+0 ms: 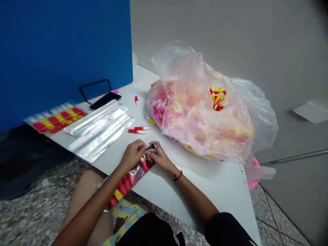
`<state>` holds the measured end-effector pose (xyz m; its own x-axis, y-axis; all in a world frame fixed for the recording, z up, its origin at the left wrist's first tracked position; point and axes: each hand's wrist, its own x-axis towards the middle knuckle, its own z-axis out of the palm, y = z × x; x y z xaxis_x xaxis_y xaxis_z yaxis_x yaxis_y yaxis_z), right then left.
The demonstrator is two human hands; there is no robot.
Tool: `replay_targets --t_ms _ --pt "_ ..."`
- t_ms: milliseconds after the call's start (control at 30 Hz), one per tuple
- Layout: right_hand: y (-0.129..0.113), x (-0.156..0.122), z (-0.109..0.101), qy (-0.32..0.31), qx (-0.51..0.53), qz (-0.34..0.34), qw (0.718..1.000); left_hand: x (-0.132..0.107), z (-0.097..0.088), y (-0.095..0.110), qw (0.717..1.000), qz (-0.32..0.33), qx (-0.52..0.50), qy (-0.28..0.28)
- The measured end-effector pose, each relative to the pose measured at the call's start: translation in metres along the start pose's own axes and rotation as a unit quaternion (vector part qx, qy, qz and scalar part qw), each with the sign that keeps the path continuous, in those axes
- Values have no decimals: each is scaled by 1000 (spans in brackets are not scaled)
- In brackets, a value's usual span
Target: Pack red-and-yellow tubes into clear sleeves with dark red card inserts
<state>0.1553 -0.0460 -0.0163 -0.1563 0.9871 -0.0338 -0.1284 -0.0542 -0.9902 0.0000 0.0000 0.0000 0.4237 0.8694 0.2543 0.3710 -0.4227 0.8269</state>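
Observation:
My left hand (133,153) and my right hand (159,158) are close together at the table's near edge. Both have their fingers closed on the upper end of a clear plastic sleeve (138,172). Several small pens, red and one yellow, sit side by side in its lower part, which hangs over the edge toward my lap. One red pen with a white end (144,164) lies in the sleeve just below my fingers. Fingertips partly hide the sleeve's top. Beyond my hands, two loose red-and-white pens (136,131) rest on the table.
A big translucent bag (205,123) of red, yellow and pink pens fills the right. Flat silvery sleeves (102,136) lie left, beside filled sleeves (55,119) and a dark phone-like slab (105,100). A yellow pen (151,120) and another red pen (136,100) lie farther back. A blue panel (64,51) stands behind.

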Motion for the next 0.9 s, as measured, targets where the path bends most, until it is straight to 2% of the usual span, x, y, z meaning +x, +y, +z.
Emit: replay_targets --t_ms 133,267,367,533,600,733,900 --pt "-13 3 -6 -19 22 60 998 4 5 3 1000 -24 -8 2" --pt "-33 -3 -7 -120 -3 99 988 5 8 6 999 -15 -39 -21" --pt "-37 -6 -9 -157 13 100 982 5 8 8 998 -8 -51 -37" --pt "-23 -4 -8 -50 40 114 991 3 8 10 999 -32 -24 -20" --pt "-24 -5 -5 -69 22 112 991 3 8 10 999 -38 -21 -18" --pt "-33 -11 -1 -130 9 125 984 3 9 10 998 -21 -23 -51" --pt "-33 -12 -2 -110 22 153 982 2 9 11 999 -15 8 -46"
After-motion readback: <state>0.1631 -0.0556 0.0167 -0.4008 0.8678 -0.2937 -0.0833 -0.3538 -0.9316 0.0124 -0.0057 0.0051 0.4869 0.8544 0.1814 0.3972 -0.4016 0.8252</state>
